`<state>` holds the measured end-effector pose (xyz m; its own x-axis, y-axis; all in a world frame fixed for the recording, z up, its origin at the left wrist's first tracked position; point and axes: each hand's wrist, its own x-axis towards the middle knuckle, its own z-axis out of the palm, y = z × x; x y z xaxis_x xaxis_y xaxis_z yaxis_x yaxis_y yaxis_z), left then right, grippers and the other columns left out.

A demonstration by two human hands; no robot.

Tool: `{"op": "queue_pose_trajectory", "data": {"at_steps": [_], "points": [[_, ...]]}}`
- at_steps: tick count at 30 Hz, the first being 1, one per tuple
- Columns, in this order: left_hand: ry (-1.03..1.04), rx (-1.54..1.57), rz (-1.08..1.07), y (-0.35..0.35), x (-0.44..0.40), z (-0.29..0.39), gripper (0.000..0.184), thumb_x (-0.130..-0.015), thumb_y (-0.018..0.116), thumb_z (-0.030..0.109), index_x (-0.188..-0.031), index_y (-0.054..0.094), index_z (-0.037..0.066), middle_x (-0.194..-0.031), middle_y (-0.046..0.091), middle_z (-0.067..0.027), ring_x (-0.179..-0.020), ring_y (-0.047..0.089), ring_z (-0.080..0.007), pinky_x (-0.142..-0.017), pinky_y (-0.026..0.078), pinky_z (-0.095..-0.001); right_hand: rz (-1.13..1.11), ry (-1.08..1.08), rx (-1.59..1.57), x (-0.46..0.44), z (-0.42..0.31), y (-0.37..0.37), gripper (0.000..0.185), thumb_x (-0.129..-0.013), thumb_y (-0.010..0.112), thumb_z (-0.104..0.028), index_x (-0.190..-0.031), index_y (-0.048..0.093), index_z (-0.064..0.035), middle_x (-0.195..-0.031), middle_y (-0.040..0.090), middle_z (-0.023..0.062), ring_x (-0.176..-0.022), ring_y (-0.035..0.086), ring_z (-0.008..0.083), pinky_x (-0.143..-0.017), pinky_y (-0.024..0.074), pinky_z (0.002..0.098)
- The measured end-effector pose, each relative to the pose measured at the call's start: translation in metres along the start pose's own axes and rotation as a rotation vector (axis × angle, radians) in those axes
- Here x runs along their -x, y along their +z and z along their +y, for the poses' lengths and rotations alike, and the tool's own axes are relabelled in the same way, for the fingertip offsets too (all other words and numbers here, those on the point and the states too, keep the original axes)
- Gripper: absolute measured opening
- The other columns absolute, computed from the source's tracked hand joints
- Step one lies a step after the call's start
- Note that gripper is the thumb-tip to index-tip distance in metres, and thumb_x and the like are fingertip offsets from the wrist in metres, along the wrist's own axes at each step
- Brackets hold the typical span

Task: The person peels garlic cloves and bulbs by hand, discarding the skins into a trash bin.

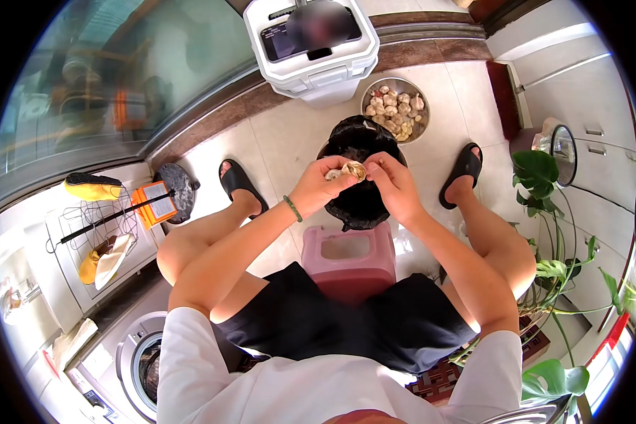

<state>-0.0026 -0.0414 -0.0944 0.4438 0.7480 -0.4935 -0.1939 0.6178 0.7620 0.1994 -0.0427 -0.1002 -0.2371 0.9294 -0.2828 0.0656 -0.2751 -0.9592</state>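
Observation:
A garlic bulb (353, 169) with pale, papery skin is held in my left hand (326, 181), between thumb and fingers, over the black-lined bin (360, 205). Against the bulb's right side, the fingertips of my right hand (394, 185) are pinched together; whatever they hold is too small to make out. Just beyond the bin, a round metal bowl (427, 113) on the floor holds several whole garlic bulbs (391, 103) and some loose cloves (404, 132).
A pink stool (350, 258) stands between my legs, behind the bin. A white box (314, 67) with a phone on top is ahead. Wire racks (106, 219) are at left, a leafy plant (537, 177) at right, a washing machine (131, 360) at lower left.

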Motion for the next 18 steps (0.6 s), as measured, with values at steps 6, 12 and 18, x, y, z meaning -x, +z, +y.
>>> {"op": "queue_pose_trajectory", "data": {"at_steps": [6,12,18], "points": [[0.159,-0.408,0.042,-0.003,-0.001,-0.002,0.041,-0.085,0.075,0.023,-0.118,0.063,0.000,-0.094,0.065,0.0004,-0.078,0.055,-0.0060,-0.068,0.045,-0.0232,-0.030,-0.079,0.027,0.005,-0.013,0.011,0.018,-0.095,0.057,-0.014,-0.108,0.059,-0.0002,-0.081,0.059,0.0025,-0.069,0.052,0.0084,-0.066,0.0446,0.0232],[0.227,-0.333,0.125,0.007,0.001,-0.002,0.033,-0.087,0.073,0.019,-0.111,0.060,0.000,-0.095,0.066,-0.0026,-0.076,0.057,-0.0059,-0.065,0.046,-0.0222,-0.113,-0.078,-0.050,0.002,-0.007,0.011,0.015,-0.097,0.053,-0.009,-0.109,0.058,-0.0010,-0.082,0.059,0.0024,-0.064,0.052,0.0067,-0.060,0.0455,0.0216],[0.238,-0.330,0.154,0.009,0.000,-0.007,0.024,-0.091,0.068,0.019,-0.104,0.054,0.003,-0.091,0.065,-0.0030,-0.069,0.054,-0.0032,-0.055,0.042,-0.0187,-0.100,0.032,-0.116,0.002,-0.003,0.011,0.014,-0.099,0.051,-0.012,-0.105,0.057,-0.0005,-0.080,0.058,0.0023,-0.063,0.052,0.0066,-0.058,0.0459,0.0226]]}}
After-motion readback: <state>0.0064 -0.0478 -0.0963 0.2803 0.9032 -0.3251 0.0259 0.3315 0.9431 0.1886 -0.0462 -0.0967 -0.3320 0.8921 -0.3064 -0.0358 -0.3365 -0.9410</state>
